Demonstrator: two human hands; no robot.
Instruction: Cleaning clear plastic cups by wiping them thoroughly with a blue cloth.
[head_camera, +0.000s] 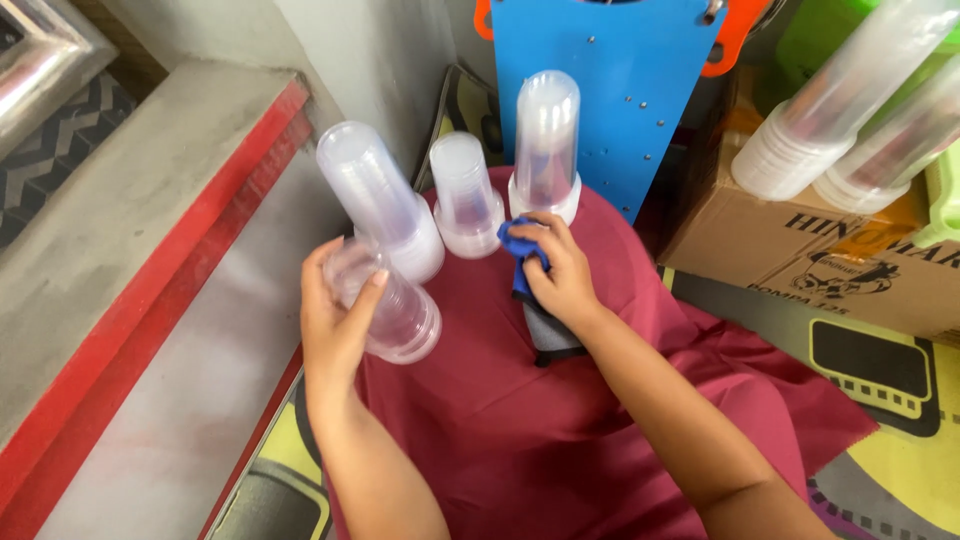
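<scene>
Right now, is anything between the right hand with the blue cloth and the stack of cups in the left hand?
Nothing visible. Only bare red cloth lies between the right hand, holding the blue cloth, and the stack of cups gripped by the left hand.

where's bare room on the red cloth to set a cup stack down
Free: the red cloth between the two forearms, and the stretch right of the right hand. Crowded: the far edge, where three cup stacks stand close by the left hand.
</scene>
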